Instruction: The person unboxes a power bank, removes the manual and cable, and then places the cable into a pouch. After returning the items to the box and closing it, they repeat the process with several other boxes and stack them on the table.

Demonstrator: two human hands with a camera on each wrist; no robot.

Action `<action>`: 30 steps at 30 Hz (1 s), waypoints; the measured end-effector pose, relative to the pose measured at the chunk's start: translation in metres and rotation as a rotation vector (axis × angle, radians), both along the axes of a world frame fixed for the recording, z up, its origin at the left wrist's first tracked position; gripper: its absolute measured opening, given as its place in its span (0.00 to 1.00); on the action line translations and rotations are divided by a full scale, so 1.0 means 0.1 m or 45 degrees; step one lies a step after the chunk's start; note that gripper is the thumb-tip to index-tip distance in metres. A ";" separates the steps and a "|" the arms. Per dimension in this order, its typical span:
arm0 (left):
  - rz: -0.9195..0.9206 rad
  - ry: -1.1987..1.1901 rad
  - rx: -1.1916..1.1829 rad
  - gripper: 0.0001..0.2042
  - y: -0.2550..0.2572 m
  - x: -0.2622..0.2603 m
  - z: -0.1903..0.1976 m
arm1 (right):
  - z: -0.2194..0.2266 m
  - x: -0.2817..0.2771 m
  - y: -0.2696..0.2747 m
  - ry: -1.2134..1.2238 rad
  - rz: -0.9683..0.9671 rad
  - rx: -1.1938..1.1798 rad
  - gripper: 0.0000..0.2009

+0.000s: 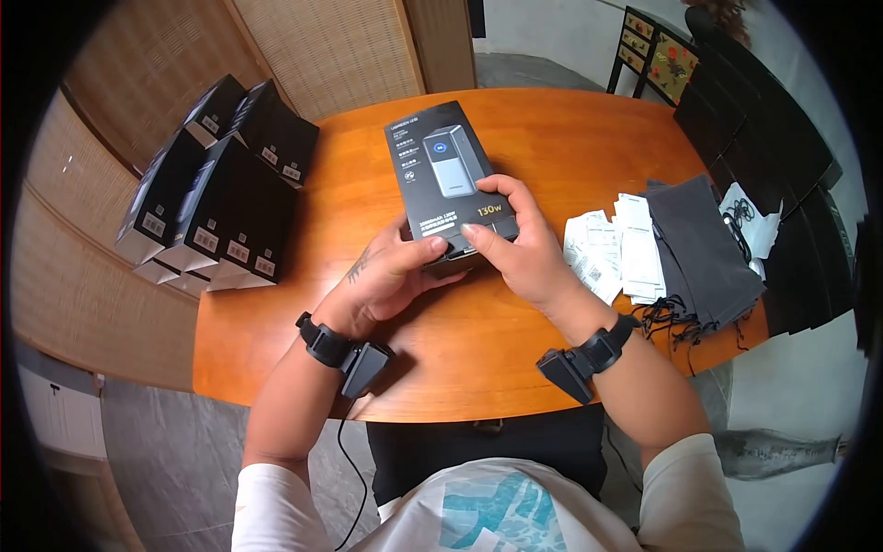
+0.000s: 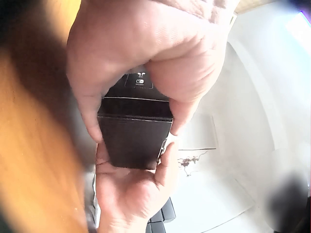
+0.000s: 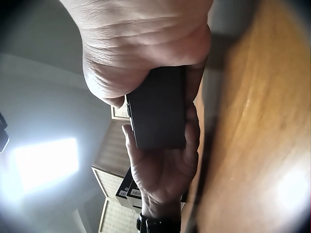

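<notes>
A black power bank box [image 1: 418, 175] with a printed picture and "130W" is tilted above the table's middle. The left hand [image 1: 391, 271] grips its lower left corner, thumb on the printed face and fingers beneath. On the lower right, the right hand [image 1: 529, 244] holds it with thumb and forefinger on that face. The left wrist view shows the box end [image 2: 136, 141] between the left hand [image 2: 146, 43] and the right hand [image 2: 129, 199]. In the right wrist view a plain dark end [image 3: 159, 109] lies between the right hand [image 3: 146, 43] and the left hand [image 3: 165, 177].
Several black boxes [image 1: 239, 198] stand stacked at the table's left. To the right lie white paper slips [image 1: 637, 248], dark drawstring pouches [image 1: 704, 253] and a white bag with a black cable [image 1: 750, 221]. Black chairs [image 1: 782, 147] stand beyond the right edge.
</notes>
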State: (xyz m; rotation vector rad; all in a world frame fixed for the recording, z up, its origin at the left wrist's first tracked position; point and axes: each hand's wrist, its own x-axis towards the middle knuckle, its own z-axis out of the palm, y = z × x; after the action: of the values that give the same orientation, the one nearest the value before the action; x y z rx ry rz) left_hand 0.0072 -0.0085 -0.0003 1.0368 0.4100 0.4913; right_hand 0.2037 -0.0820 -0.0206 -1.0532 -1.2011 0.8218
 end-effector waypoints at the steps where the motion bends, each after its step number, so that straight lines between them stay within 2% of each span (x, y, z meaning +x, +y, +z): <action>1: 0.016 0.032 0.017 0.41 0.00 0.00 0.00 | 0.00 0.00 0.00 -0.036 -0.021 -0.009 0.27; 11: 0.137 0.079 0.081 0.40 -0.09 0.03 0.07 | -0.04 0.00 0.02 -0.173 -0.093 0.081 0.29; 14: 0.016 -0.131 -0.049 0.39 0.02 0.00 -0.04 | -0.03 0.03 0.01 -0.250 -0.086 0.162 0.32; 15: 0.061 -0.166 -0.130 0.38 0.05 0.00 -0.04 | 0.00 0.01 -0.01 -0.274 -0.077 0.192 0.33; 17: 0.156 -0.233 -0.295 0.37 0.11 -0.02 -0.02 | 0.08 -0.03 -0.11 -0.472 0.016 0.213 0.34; 18: 0.241 -0.163 -0.280 0.34 0.14 -0.05 -0.05 | 0.11 -0.05 -0.14 -0.570 0.064 0.225 0.35; 21: 0.247 -0.089 -0.153 0.31 0.17 -0.08 -0.13 | 0.10 -0.08 -0.11 -0.630 0.037 0.229 0.35; 22: 0.256 -0.099 -0.154 0.28 0.16 -0.07 -0.12 | 0.07 -0.08 -0.10 -0.696 -0.056 0.275 0.33; 25: 0.245 -0.069 -0.177 0.29 0.08 -0.03 -0.08 | 0.04 -0.05 -0.07 -0.745 -0.169 0.278 0.32; 30: 0.314 -0.036 -0.149 0.27 0.03 0.00 -0.02 | 0.09 -0.06 -0.10 -0.623 -0.083 0.237 0.35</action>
State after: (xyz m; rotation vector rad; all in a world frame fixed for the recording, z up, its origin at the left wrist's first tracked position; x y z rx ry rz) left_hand 0.0073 -0.0051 -0.0023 0.8693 0.5387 0.6928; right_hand 0.1982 -0.0919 -0.0121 -1.1677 -1.6094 0.3976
